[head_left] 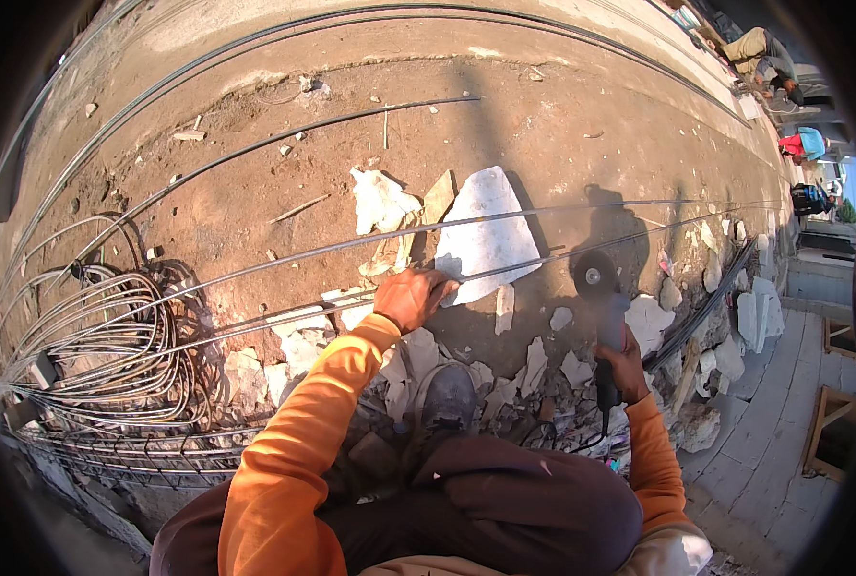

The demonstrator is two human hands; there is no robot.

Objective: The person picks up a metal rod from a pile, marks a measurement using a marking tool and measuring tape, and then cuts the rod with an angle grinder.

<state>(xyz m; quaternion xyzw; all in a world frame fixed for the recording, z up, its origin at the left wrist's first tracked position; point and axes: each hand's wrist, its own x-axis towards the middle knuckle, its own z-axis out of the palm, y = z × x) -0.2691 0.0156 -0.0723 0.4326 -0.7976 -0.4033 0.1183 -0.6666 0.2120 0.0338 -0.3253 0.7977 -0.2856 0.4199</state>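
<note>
Orange sleeves [289,442] run up from the lower edge of the frame to two bare hands. Near the centre, the left hand [411,300] has its fingers clamped on a thin steel rod [508,269], which slants from the coiled rods [111,336] at left toward the right side. Right of centre, the right hand [624,370] has its fingers wrapped around an angle grinder [611,326], its disc [594,276] uppermost beside that rod (whether the two touch, I cannot tell). Another rod [351,243] crosses just above, passing over a pale slab [488,226] on the dirt ground [370,125]. Broken rubble [534,367] surrounds a dusty shoe [449,396] at lower centre; other people [812,144] appear at upper right.
</note>
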